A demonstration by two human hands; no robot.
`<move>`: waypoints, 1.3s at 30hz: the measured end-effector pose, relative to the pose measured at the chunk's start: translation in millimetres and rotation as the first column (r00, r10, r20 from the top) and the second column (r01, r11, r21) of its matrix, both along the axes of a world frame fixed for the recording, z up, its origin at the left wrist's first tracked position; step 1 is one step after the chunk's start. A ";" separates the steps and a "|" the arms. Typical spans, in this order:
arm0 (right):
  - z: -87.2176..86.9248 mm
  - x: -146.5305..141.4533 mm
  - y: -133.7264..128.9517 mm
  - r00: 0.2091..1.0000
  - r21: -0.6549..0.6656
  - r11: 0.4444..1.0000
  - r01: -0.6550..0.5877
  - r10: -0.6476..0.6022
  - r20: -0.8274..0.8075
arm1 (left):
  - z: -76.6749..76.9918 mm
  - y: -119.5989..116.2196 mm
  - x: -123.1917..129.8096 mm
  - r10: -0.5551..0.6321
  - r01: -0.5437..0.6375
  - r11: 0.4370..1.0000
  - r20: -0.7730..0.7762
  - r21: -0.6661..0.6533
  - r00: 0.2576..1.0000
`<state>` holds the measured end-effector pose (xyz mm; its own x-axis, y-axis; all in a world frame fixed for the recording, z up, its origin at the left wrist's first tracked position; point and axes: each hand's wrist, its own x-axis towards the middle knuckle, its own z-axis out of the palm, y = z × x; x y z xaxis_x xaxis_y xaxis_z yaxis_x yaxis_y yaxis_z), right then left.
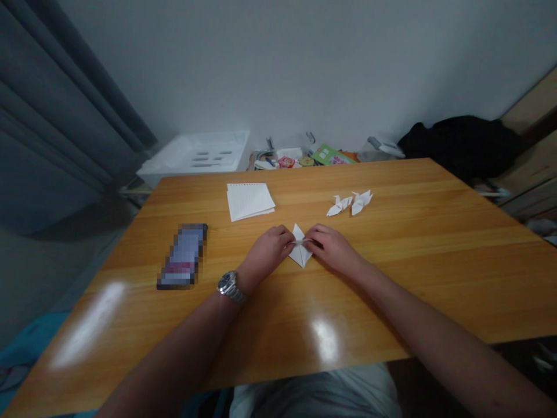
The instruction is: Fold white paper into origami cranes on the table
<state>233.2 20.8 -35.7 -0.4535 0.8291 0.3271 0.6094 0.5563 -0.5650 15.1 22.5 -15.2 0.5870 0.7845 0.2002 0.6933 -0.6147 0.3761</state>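
Note:
A small folded piece of white paper, diamond-shaped with a crease down its middle, lies on the wooden table in front of me. My left hand pinches its left side, and my right hand pinches the right side. Between the fingertips a narrow paper edge stands slightly raised. The fingers cover both side corners of the diamond. Beyond my right hand sit two white origami cranes, close beside each other. A silver watch is on my left wrist.
Past my left hand lies a stack of lined paper sheets. A blurred-out phone rests at the left of the table. Behind the far edge stand a white plastic tray, a green packet among small items, and a black cloth.

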 end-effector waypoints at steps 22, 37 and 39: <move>32.0 -11.9 25.1 0.932 -0.251 0.955 0.160 -0.062 0.358 | 11.2 19.9 9.5 0.150 -0.153 0.979 -0.033 -0.132 0.988; 46.1 -17.6 63.9 0.866 -0.397 0.900 0.182 0.044 0.498 | 23.3 35.6 16.7 0.218 -0.240 0.943 -0.118 -0.231 0.969; 48.2 -19.3 73.0 0.842 -0.438 0.884 0.164 0.106 0.530 | 26.9 37.5 18.2 0.229 -0.254 0.938 -0.131 -0.235 0.965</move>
<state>213.9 93.8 12.5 -0.4137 0.8337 -0.3657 0.8950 0.2988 -0.3312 33.3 59.9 11.7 0.3806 0.9222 -0.0678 0.8510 -0.3206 0.4160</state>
